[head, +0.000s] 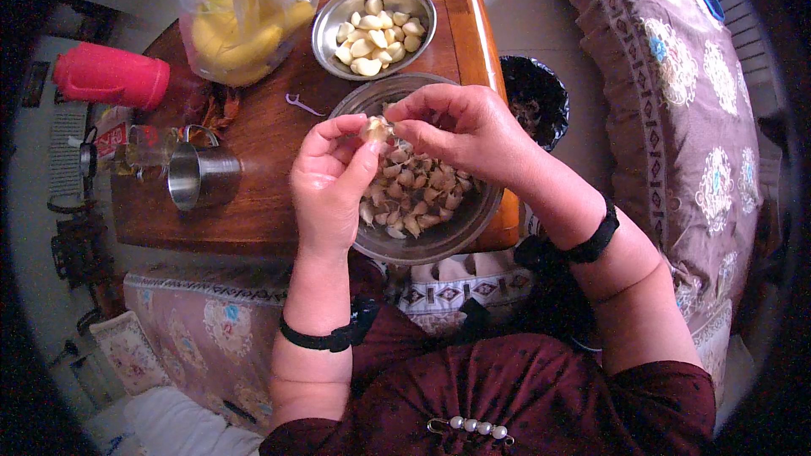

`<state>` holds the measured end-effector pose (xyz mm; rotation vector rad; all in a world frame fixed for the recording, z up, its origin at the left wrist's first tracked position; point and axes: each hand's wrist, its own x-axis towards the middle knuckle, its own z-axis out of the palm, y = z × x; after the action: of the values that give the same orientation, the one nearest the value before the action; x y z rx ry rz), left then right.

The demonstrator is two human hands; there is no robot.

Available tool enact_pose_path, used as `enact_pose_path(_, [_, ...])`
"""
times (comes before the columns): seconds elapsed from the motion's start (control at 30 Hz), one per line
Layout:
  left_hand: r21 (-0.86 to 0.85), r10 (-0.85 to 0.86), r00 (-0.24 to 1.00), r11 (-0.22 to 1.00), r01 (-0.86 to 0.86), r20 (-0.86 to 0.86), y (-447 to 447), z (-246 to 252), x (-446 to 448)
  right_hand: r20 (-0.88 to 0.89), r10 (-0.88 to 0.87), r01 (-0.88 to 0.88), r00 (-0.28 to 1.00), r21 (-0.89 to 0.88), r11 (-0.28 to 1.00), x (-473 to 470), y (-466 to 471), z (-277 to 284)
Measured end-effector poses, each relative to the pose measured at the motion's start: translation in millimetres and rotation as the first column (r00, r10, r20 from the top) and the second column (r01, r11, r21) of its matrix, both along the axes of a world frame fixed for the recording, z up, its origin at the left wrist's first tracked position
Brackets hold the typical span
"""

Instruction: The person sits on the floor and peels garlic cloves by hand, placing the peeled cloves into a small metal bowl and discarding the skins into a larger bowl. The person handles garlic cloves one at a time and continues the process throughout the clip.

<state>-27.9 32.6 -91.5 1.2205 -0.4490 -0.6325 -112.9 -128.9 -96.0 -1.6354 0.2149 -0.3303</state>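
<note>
A pale garlic clove [378, 130] is pinched between the thumb and fingertips of my left hand [332, 168]. Thumb and index finger of my right hand [466, 126] grip the clove's right end, where some papery skin shows. Both hands are above a wide metal bowl [380, 252], which stands at the table's near right corner. Inside it lie many unpeeled garlic cloves [415, 193], partly hidden by my hands. Just behind, a smaller steel bowl [320, 44] holds peeled white cloves [374, 38].
On the wooden table [266, 202] are a steel mug [203, 176], a purple floss pick [304, 104], a pink jug [111, 76] and a plastic bag of bananas [244, 31]. A black-lined bin [538, 101] stands on the floor at right, near a cloth-covered sofa [678, 95].
</note>
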Motion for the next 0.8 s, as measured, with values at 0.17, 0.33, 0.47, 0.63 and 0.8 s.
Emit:
enact_pose_path(0.17, [0.024, -0.027, 0.994, 0.999, 0.024, 0.11, -1.2, 1.6, -4.2, -0.022, 0.022, -0.021, 1.0, 0.083, 0.996, 1.2, 1.8, -3.5])
enact_pose_path(0.33, [0.011, -0.024, 0.977, 1.0, 0.023, 0.214, -2.1, 0.6, -3.3, -0.105, 0.037, -0.031, 0.994, 0.054, 0.998, -0.2, -1.4, 0.2])
enact_pose_path(0.47, [0.074, -0.014, 0.907, 0.997, -0.019, 0.421, -3.9, -1.5, -3.1, -0.092, 0.034, -0.027, 0.995, 0.068, 0.997, 0.1, -0.6, 1.4])
enact_pose_path(0.63, [0.05, -0.024, 0.863, 0.999, -0.002, 0.505, -5.6, -3.5, -3.7, -0.103, 0.041, -0.036, 0.994, 0.059, 0.998, -0.2, -0.3, 2.6])
enact_pose_path(0.8, [-0.079, -0.095, 0.981, 0.993, 0.082, -0.17, -2.4, -1.4, -2.6, -0.08, 0.078, -0.073, 0.994, 0.063, 0.995, -1.1, -3.4, 6.2])
